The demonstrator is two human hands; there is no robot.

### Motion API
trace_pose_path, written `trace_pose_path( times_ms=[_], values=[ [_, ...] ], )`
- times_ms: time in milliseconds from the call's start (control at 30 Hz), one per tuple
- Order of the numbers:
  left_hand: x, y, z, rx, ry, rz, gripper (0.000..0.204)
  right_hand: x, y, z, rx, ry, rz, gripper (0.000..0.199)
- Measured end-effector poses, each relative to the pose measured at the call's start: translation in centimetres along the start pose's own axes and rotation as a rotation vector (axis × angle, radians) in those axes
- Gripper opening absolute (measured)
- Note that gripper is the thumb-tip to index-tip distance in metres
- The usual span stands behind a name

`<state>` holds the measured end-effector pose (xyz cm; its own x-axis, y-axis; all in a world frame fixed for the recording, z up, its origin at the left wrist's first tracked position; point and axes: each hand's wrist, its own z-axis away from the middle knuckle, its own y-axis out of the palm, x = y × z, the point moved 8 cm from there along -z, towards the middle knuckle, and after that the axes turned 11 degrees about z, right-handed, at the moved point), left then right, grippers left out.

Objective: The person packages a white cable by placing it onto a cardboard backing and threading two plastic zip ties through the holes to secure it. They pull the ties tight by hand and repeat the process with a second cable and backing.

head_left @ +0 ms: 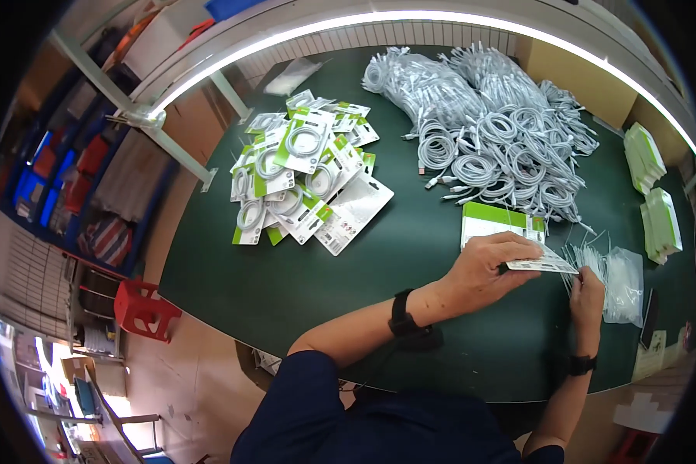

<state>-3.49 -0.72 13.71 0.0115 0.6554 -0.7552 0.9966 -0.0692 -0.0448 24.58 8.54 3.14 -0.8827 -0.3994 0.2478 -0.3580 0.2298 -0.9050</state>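
My left hand [479, 272] grips a white printed packaging card [547, 264], tilted so that it shows almost edge-on. At the card's right end, my right hand [588, 298] is closed, thumb and fingers together; whatever it pinches is too small to make out. Just behind my hands lies a stack of green-and-white cards [493, 214]. Thin white cable ties [589, 261] are bunched beyond my right hand, beside a clear plastic bag [625, 288]. Farther back, coiled white cables [503, 155] form a large heap.
On the left of the green table [232, 282] is a pile of cards with coiled cables attached [298, 166]. Bundled green-and-white cards [661, 224] stand at the right edge, near cardboard boxes [576, 81]. A red stool [143, 309] stands on the floor to the left.
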Motion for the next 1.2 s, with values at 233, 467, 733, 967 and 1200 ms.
trace_pose_path(
  times_ms=[233,467,733,967,1200],
  values=[
    [0.9,-0.6,0.4,-0.032,0.015,0.031,0.03,1.6,-0.5,0.4,-0.012,0.065,-0.024,0.013],
    [1.9,-1.0,0.5,-0.051,-0.084,0.061,0.023,1.0,1.6,0.6,0.236,0.1,-0.146,0.017],
    [2.6,-0.1,0.2,-0.08,-0.007,0.068,0.023,-0.2,0.0,1.6,0.006,0.046,-0.028,0.009],
    [5.0,-1.2,-1.7,-0.075,0.019,-0.059,0.031,-0.1,-1.9,-1.7,-0.245,0.048,-0.117,0.006],
    [7.9,3.6,-4.0,-0.01,0.074,-0.194,0.033,-5.8,-1.6,-2.7,-0.229,0.339,-0.676,0.005]
  ],
)
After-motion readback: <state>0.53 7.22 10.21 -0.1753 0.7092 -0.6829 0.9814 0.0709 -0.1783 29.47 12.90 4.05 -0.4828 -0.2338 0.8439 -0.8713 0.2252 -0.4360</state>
